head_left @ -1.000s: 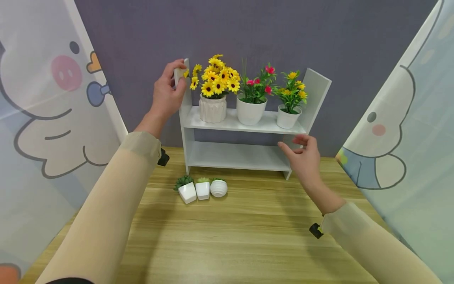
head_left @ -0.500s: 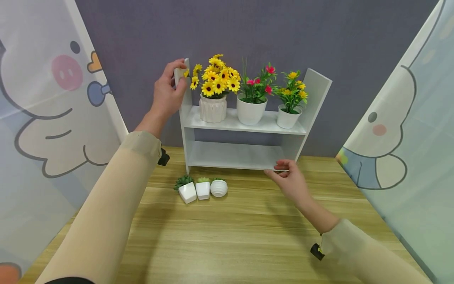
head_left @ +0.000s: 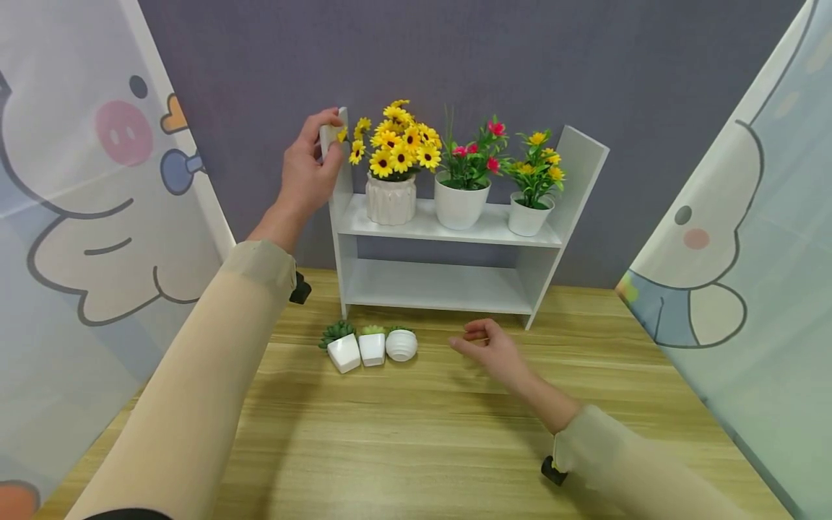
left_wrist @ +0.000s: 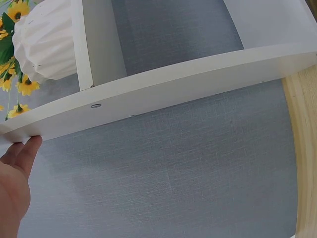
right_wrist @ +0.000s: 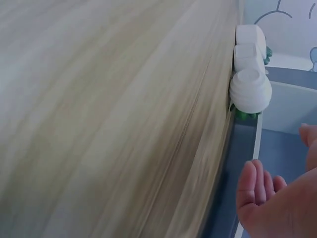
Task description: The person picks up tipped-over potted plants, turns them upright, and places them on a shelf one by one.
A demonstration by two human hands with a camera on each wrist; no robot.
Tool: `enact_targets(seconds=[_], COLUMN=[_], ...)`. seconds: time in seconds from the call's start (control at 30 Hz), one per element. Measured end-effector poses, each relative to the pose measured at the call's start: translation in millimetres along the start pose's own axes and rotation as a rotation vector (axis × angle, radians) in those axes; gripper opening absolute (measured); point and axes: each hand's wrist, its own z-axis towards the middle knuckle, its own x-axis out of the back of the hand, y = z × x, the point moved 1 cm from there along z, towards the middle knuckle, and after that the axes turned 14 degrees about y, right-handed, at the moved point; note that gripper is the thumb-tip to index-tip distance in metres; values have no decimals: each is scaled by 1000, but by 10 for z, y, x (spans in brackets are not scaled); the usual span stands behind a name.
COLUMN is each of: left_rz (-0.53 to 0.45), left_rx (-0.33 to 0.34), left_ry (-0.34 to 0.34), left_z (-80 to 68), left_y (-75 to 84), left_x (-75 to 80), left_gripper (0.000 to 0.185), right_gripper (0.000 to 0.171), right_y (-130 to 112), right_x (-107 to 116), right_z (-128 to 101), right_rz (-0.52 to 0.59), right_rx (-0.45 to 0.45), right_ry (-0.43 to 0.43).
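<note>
Left hand (head_left: 310,167) grips top of the white shelf's (head_left: 429,225) left side panel, fingers curled over the edge. Shelf stands at the back of the wooden table (head_left: 416,440). Three small pots (head_left: 372,347) in a row in front of the shelf. Right hand (head_left: 489,350) hovers over the table just right of them, fingers relaxed, holding nothing.

1. Bare wooden table (head_left: 455,433) stretches open from 4 to 8 o'clock, wide room for either arm.
2. Three small succulent pots (head_left: 371,347) sit in a touching row at 11 o'clock, just before the white shelf (head_left: 442,285).
3. The shelf's lower tier stands vacant; its upper tier is crowded by three flower pots (head_left: 458,202).
4. Cartoon curtains (head_left: 84,217) wall both flanks at 9 and 3 o'clock.
</note>
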Motion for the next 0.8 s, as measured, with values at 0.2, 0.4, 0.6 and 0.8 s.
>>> enact_targets(seconds=[0.2, 0.4, 0.6, 0.8], left_rz=[10, 0, -3, -5], left_rx=[8, 1, -3, -8], left_ry=[-2, -4, 1, 2], left_z=[-2, -3, -7, -10], left_y=[10, 7, 13, 8], left_x=[2, 0, 4, 9], left_gripper=[36, 36, 35, 36], right_gripper=[64, 71, 74, 80], right_y=[-27, -69, -96, -117], right_x=[-241, -469, -656, -792], right_z=[-6, -40, -74, -60], right_rz=[59, 69, 92, 90], right_rx=[-88, -128, -112, -115], right_ry=[-73, -112, -148, -112])
